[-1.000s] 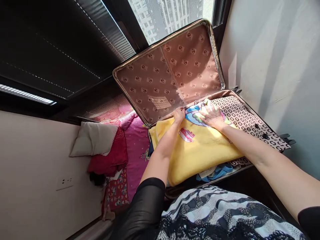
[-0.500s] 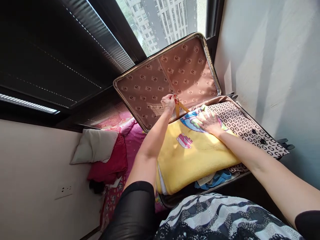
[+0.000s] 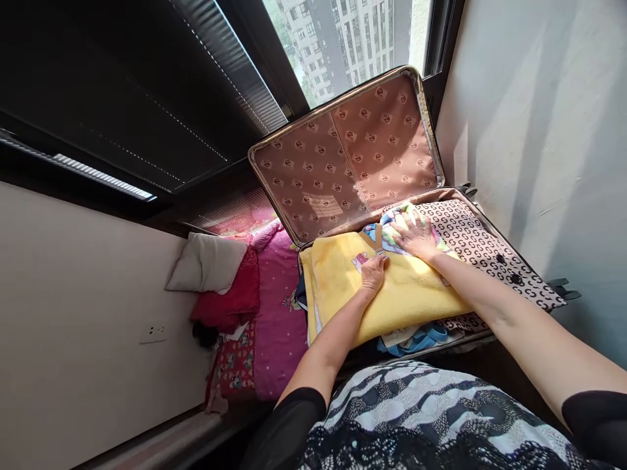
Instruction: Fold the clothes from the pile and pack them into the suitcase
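Note:
An open suitcase (image 3: 431, 196) lies in front of me, its brown patterned lid (image 3: 343, 163) propped up against the window. A folded yellow blanket (image 3: 337, 281) with a cartoon print tops the packed clothes. My left hand (image 3: 373, 271) is closed on a tan elastic packing strap (image 3: 371, 241) and holds it down over the middle of the blanket. My right hand (image 3: 415, 234) lies flat and open on the blanket's far end, pressing it. A cream garment with a dark ring pattern (image 3: 484, 248) lies to the right under the blanket.
Blue cloth (image 3: 421, 339) sticks out at the suitcase's near edge. To the left is a bed with pink bedding (image 3: 279, 307), a red cloth (image 3: 230, 300) and a white pillow (image 3: 206, 261). A wall (image 3: 539, 117) stands close on the right, a window (image 3: 353, 39) behind.
My left hand went from the blanket's far edge up to the lid, took the strap, and has now drawn it down over the blanket. My right hand stayed pressing.

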A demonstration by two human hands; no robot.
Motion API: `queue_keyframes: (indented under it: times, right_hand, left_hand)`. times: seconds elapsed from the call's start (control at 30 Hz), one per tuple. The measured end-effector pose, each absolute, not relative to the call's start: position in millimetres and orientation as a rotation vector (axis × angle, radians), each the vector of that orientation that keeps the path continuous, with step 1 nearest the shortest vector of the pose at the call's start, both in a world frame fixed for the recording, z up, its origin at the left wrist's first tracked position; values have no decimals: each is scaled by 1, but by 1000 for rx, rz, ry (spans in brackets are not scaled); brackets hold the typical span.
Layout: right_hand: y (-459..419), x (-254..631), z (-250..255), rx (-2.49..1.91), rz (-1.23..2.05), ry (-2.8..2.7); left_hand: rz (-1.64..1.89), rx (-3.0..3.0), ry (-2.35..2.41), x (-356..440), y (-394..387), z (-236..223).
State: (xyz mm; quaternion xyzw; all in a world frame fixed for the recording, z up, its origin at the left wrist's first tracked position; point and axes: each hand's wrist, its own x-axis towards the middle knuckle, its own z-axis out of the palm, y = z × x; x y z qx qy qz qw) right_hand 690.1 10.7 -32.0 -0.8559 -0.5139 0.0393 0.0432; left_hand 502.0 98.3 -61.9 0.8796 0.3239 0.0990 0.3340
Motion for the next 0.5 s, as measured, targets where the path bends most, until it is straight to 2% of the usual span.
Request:
queue_keyframes:
  times: [0.1, 0.27, 0.4, 0.5]
  right_hand:
    - [11, 678, -18, -2611, 90, -1577]
    - [21, 677, 4, -2387, 214, -1950]
    - [38, 708, 9, -2381, 222, -1980]
    - [53, 731, 4, -2461, 288, -1903]
  left_hand:
    - [251, 2306, 869, 505, 103, -58]
    - [269, 2284, 894, 501, 97, -63]
    - [472, 2091, 949, 496, 96, -65]
    - [681, 1721, 1075, 507, 119, -48]
